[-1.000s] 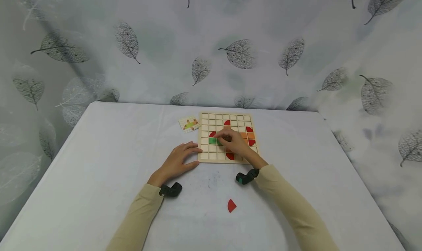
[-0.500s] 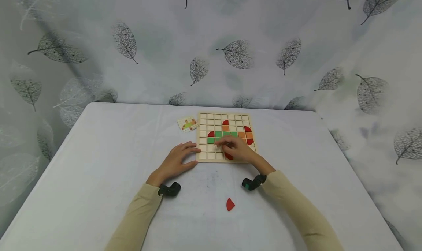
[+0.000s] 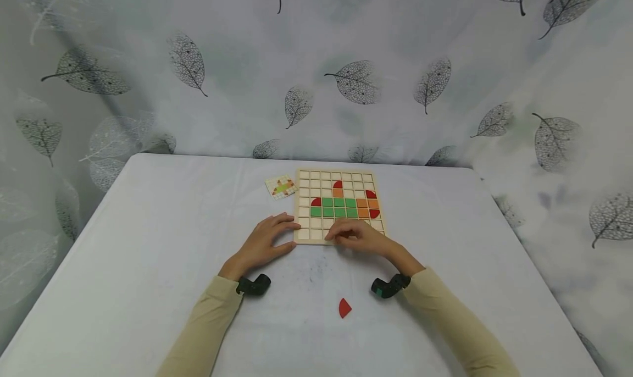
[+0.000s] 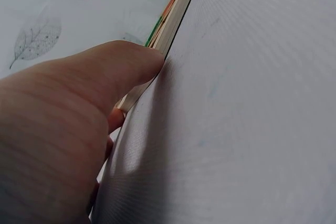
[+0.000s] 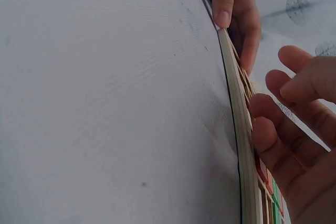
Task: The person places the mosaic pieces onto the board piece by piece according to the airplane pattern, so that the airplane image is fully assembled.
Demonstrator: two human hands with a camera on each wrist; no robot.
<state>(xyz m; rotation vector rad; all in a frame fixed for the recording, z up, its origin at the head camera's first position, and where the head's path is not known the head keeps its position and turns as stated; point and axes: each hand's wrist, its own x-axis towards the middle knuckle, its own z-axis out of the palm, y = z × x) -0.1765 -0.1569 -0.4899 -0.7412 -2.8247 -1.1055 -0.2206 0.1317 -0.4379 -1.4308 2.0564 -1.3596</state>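
A wooden grid board (image 3: 316, 176) lies at the back middle of the table. Green square tiles (image 3: 339, 207), orange square tiles (image 3: 373, 203) and red quarter-circle tiles (image 3: 338, 184) sit in its cells. My left hand (image 3: 264, 240) lies flat at the board's left side, its thumb (image 4: 142, 61) against the near corner and its fingertips on the left rim. Over the board's front edge hovers my right hand (image 3: 363, 237), fingers loosely bent and holding nothing, as the right wrist view confirms. It hides the front cells behind it.
A small pattern card (image 3: 281, 187) lies just left of the board. One loose red quarter-circle tile (image 3: 344, 308) is on the white tablecloth (image 3: 163, 228) nearer the front. Leaf-print fabric (image 3: 237, 107) rises behind the table's back edge.
My right hand has drawn back from the middle of the board to its front edge, uncovering the green tiles. The left hand stays at the board's left side.
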